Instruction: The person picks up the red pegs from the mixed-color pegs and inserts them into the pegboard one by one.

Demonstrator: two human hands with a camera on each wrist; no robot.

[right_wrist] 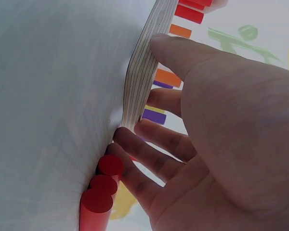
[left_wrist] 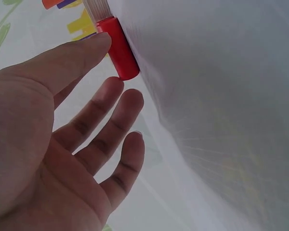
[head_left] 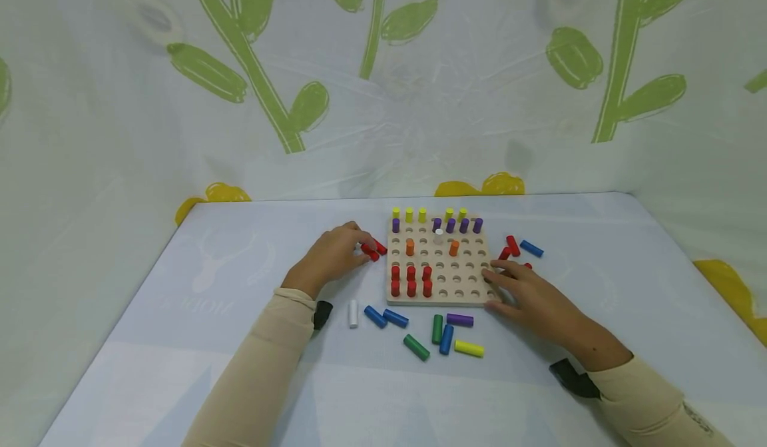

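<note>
A pegboard [head_left: 443, 302] with rows of round holes lies on the table, holding upright yellow, purple, white, orange and red pegs. To its left, my left hand [head_left: 333, 258] is at two loose red pegs, its thumb and forefinger pinching one red peg [left_wrist: 121, 50]; the forefinger is mostly hidden behind the thumb in the left wrist view. The other three fingers are bent loosely. My right hand [head_left: 533, 298] rests against the board's right side. Its thumb touches the layered wooden edge [right_wrist: 138, 79], and its fingers are spread and relaxed beside several red pegs [right_wrist: 97, 199].
In front of the board lie loose pegs: white [head_left: 353, 314], blue [head_left: 395, 318], green [head_left: 416, 347], purple [head_left: 460, 320] and yellow [head_left: 469, 348]. A blue peg [head_left: 531, 248] lies by the red ones at right. A patterned cloth wall [head_left: 407, 134] rises behind the table.
</note>
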